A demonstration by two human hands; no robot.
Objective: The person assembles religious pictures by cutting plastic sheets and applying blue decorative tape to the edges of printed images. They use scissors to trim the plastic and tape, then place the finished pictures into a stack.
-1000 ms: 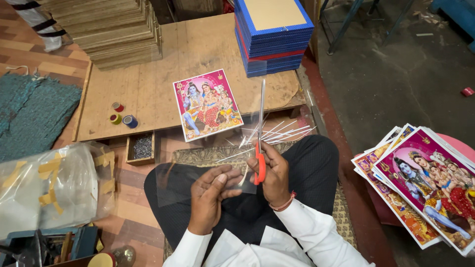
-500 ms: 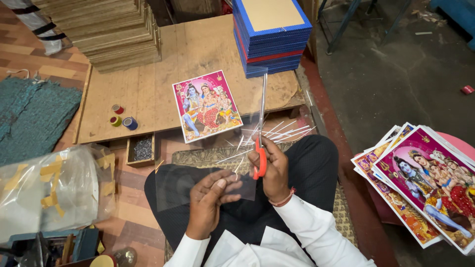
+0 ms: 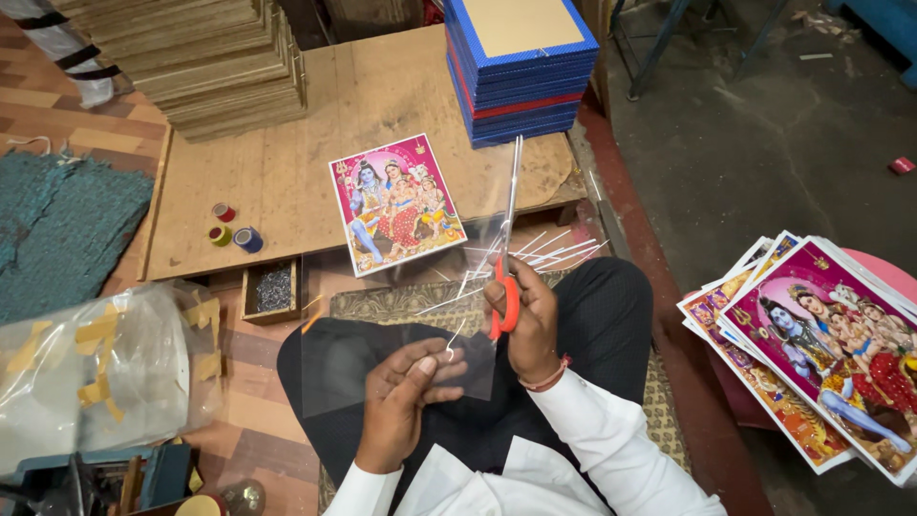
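Note:
My right hand (image 3: 528,320) grips red-handled scissors (image 3: 507,250) whose long blades point away toward the blue stack. My left hand (image 3: 406,395) pinches a clear plastic sheet (image 3: 382,334) spread over my lap. A thin cut strip curls from the sheet beside my left thumb. A colourful picture print (image 3: 394,202) lies face up on the low wooden board (image 3: 287,182) just ahead. Several thin clear strips (image 3: 535,256) lie past the scissors.
A stack of blue-edged boards (image 3: 521,67) stands at the back, cardboard sheets (image 3: 205,57) at the back left. Three tape rolls (image 3: 232,226) and a small box of nails (image 3: 272,289) sit left. More prints (image 3: 821,349) pile at right; a plastic bag (image 3: 95,363) at left.
My left hand has shifted along the clear sheet toward the scissors, and a narrow strip now curls free by my thumb. The scissors stay in nearly the same place.

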